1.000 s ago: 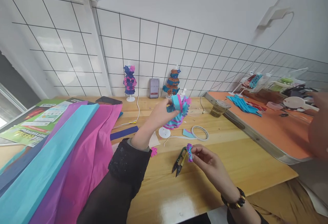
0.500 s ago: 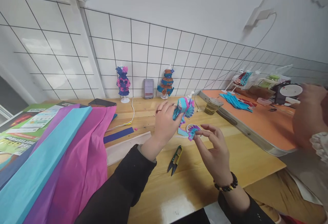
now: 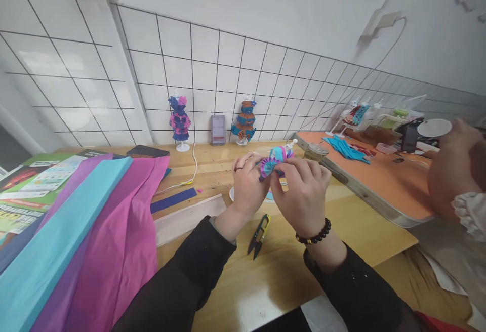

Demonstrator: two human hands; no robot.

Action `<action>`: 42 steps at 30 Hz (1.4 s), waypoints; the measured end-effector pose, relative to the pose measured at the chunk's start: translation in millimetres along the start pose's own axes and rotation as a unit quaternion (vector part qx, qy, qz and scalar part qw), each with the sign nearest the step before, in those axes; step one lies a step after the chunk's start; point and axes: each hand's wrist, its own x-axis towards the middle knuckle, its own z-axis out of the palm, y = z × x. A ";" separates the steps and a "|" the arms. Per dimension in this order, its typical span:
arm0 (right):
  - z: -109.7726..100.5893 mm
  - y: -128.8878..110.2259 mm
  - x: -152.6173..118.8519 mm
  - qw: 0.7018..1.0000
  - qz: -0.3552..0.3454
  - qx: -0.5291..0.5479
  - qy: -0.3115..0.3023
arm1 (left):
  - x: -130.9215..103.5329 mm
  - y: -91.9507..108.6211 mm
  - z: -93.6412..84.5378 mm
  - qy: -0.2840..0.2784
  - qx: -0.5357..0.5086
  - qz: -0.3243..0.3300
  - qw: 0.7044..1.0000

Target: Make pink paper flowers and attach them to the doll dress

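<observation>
My left hand [image 3: 248, 185] is closed around a small dress-form doll [image 3: 280, 154] dressed in blue and pink-purple paper, which lies tilted with its white top to the right. Between thumb and fingers, my right hand [image 3: 301, 195] pinches a pleated blue-and-purple paper fan [image 3: 268, 166] against the doll's front. The fingers hide part of both. Below the hands, yellow-handled thread snips [image 3: 259, 236] lie on the wooden table. A white round piece [image 3: 232, 194] shows partly beside my left wrist, and a light blue paper scrap [image 3: 270, 196] lies under the hands.
Crepe paper sheets [image 3: 125, 220] cover the left side. Two dressed doll forms, one purple-pink [image 3: 179, 124] and one brown-blue [image 3: 245, 122], stand by the tiled wall. A glass cup [image 3: 316, 153] is near the orange board [image 3: 387, 185]. Another person's arm [image 3: 450, 170] reaches in at right.
My right hand has moved left and up, bringing the pleated paper fan onto the doll. The doll tilts further right. At right, the other person's hand now holds a white disc apart from the dark object.
</observation>
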 end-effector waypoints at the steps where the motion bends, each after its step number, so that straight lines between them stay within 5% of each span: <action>1: 1.1 0.2 0.9 1.000 0.003 -0.005 -0.006 | -0.2 -0.3 0.5 0.001 0.000 -0.003 1.000; 7: 0.3 6.5 1.7 0.989 0.079 0.120 -0.022 | -0.7 -2.7 -0.5 0.006 -0.003 -0.012 1.000; 12: -5.4 17.6 -15.4 0.927 0.206 0.310 -0.048 | 0.8 -3.0 -1.0 0.008 -0.001 -0.022 1.000; 21: -1.0 16.3 -28.4 0.968 0.000 0.231 -0.099 | -1.3 -2.4 -2.3 0.003 -0.007 0.000 1.000; 31: 1.6 15.2 -16.4 0.995 0.008 0.103 -0.013 | -0.5 -3.9 -0.8 0.015 -0.023 -0.021 0.999; 42: 11.0 9.1 2.4 0.999 -0.037 -0.028 -0.016 | 0.3 0.2 -1.9 0.016 -0.035 -0.045 0.998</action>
